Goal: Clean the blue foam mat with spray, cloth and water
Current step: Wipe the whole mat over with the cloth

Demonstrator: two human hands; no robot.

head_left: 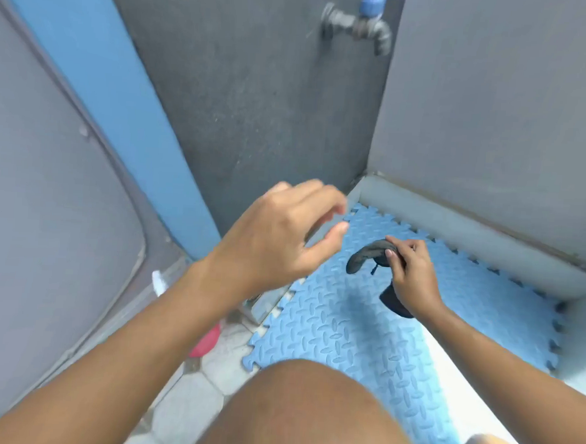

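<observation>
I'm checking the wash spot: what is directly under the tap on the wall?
Below the tap runs bare grey wall; its foot is covered by the raised left hand. The blue foam mat lies beside it.

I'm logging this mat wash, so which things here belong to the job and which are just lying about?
Job: blue textured foam mat; dark grey cloth in right hand; grey wall tap with blue handle.
Lying about: pink round object; white object.

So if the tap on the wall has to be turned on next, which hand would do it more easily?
Probably the left hand. It is empty, fingers loosely open, and raised toward the wall under the tap. The right hand is lower, gripping the dark cloth over the blue foam mat.
</observation>
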